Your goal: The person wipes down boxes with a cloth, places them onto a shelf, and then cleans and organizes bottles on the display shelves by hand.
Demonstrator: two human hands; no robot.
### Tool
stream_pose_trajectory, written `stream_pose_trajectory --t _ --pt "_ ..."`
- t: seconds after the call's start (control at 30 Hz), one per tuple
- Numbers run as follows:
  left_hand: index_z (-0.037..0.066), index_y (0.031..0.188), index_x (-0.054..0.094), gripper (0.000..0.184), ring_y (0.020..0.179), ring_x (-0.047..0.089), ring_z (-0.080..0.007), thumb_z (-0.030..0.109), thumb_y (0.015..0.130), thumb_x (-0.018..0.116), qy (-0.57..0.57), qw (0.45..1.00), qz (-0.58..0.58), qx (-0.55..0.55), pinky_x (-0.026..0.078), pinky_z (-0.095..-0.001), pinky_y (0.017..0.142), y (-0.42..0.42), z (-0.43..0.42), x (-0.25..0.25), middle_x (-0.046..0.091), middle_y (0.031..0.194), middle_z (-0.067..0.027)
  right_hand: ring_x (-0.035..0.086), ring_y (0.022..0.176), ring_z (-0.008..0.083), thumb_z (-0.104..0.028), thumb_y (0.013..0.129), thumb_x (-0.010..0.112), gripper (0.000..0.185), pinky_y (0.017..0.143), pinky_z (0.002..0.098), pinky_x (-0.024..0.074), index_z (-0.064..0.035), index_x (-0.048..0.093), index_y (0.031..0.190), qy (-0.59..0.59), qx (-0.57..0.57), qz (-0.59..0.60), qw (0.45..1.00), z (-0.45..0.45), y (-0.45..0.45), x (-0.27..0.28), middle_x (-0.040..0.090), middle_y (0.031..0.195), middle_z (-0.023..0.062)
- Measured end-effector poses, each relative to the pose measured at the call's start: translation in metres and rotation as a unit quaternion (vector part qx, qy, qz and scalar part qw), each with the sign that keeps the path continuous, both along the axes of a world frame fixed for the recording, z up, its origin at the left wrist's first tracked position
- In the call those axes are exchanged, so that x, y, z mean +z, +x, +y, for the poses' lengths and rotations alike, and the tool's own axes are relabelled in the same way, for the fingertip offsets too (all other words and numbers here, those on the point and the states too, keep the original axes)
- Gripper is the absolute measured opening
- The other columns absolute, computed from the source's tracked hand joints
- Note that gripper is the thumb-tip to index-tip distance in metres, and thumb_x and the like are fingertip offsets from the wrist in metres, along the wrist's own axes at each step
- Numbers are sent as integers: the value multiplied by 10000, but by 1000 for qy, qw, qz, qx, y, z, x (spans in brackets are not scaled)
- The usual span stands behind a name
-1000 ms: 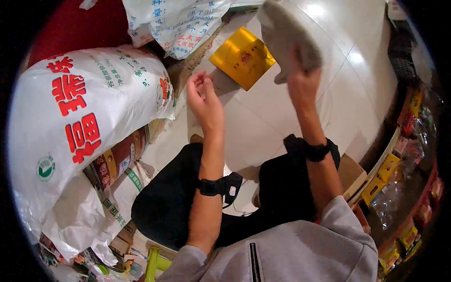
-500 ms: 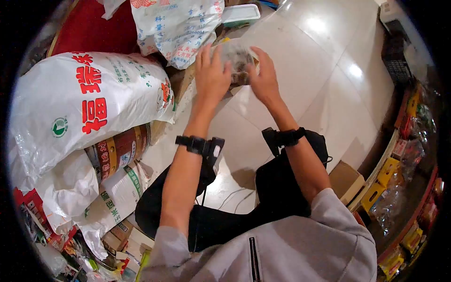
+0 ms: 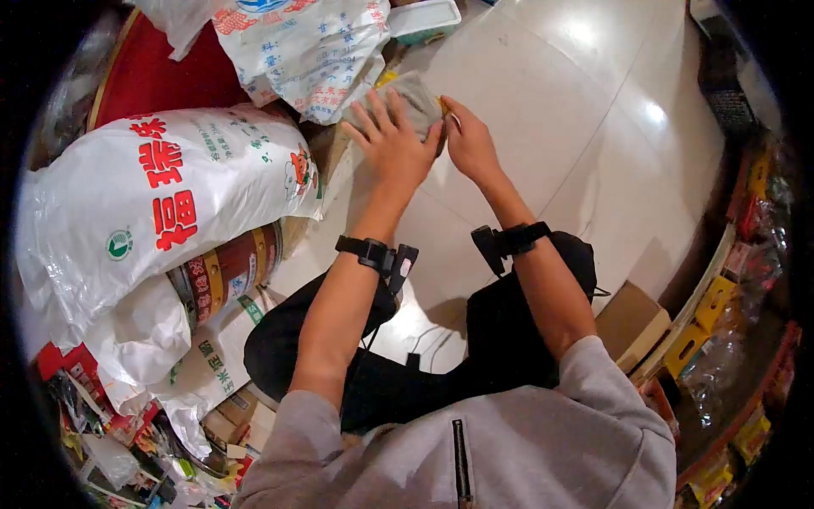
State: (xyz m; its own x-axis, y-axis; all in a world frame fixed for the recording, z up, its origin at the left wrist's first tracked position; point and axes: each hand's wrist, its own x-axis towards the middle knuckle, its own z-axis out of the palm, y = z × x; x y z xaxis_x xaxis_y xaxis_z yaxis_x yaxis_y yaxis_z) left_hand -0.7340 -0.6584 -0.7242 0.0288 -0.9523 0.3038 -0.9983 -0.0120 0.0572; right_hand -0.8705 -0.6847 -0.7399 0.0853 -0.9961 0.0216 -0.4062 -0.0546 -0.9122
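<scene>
A greyish, flat-topped packet [image 3: 417, 95] lies at the far side of the floor, between my hands. Its exact kind is unclear, and part of it is behind my fingers. My left hand [image 3: 393, 144] rests against its near left side with the fingers spread wide. At the packet's right edge, beside a small yellow-orange bit, my right hand [image 3: 470, 142] has its thumb and forefinger pinched together. Both wrists wear black straps with a small device.
Large white printed sacks [image 3: 195, 182] fill the left side, with a brown patterned drum [image 3: 229, 271] below them. A lidded plastic tub [image 3: 424, 19] stands at the back. Shelves of packaged goods [image 3: 704, 331] and a cardboard box [image 3: 632, 327] line the right. Pale tiles [image 3: 560, 110] cover the floor.
My left hand has turned and spread its fingers against the packet. My right hand has closed to a pinch at its edge. The blurred, dark-patterned top now looks plain grey.
</scene>
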Motion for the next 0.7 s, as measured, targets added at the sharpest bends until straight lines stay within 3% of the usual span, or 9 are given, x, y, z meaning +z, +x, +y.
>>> stream_pose_trajectory --t 0.07,0.2,0.27,0.3,0.37,0.4,0.47,0.6,0.7 --pt "44 1520 400 848 1417 296 -523 635 931 550 -24 999 29 10 192 -682 1130 4 -4 -2 345 1564 -275 647 1074 427 -110 959 566 337 944 462 517 -16 624 1277 -21 -13 -32 999 -1 2 -2 669 1180 253" --pt "52 1506 422 838 1347 387 -464 647 929 545 -33 999 15 -6 267 -620 1093 17 -12 -3 420 1508 -236 669 1011 422 -126 954 584 312 901 466 537 -31 656 1242 -36 -7 -12 999 -8 -4 -2 700 1107 231" --pt "59 1488 443 833 1253 456 -402 662 922 548 -47 999 12 13 323 -559 1029 24 -17 -5 485 1433 -203 743 916 320 -183 979 618 316 829 381 573 -43 681 1255 -8 5 29 1000 -10 -7 1 720 1144 191" --pt "59 1488 443 833 1253 456 -402 662 922 548 -46 999 11 11 323 -559 1029 26 -20 -5 485 1433 -203 743 916 320 -183 979 618 316 829 381 573 -43 681 1255 -6 3 27 1000 -10 -7 1 720 1144 191" --pt "46 1480 445 834 1176 485 -380 638 907 581 -37 999 19 30 347 -526 977 31 -26 -6 553 1297 -212 692 932 398 -206 915 679 284 826 472 558 -77 716 1165 -11 -19 35 999 -9 -5 0 730 1013 187" --pt "46 1480 445 834 1176 485 -380 638 907 581 -35 999 19 28 347 -526 977 32 -28 -6 553 1297 -212 692 932 398 -206 915 679 284 826 472 558 -77 716 1165 -9 -20 35 999 -9 -5 0 730 1013 187" --pt "55 1445 481 772 1146 523 -369 619 925 570 -12 998 -19 58 382 -516 947 35 -34 -6 593 1231 -186 743 808 304 -225 911 720 331 781 383 574 -80 716 1208 -28 -19 63 997 -10 -6 0 740 1072 172" --pt "72 1406 514 695 1072 586 -388 590 945 559 -45 996 -42 61 435 -534 906 56 -49 -20 627 1178 -198 741 797 312 -234 892 742 311 786 392 575 -85 739 1166 -37 -26 89 995 -12 -5 -1 747 1045 166" --pt "65 1345 544 627 1015 632 -415 563 965 551 44 994 42 86 477 -557 879 72 -60 -15 656 1119 -236 699 890 373 -255 874 738 281 796 471 560 -113 743 1117 -43 -41 65 996 -15 -3 -5 744 979 151"
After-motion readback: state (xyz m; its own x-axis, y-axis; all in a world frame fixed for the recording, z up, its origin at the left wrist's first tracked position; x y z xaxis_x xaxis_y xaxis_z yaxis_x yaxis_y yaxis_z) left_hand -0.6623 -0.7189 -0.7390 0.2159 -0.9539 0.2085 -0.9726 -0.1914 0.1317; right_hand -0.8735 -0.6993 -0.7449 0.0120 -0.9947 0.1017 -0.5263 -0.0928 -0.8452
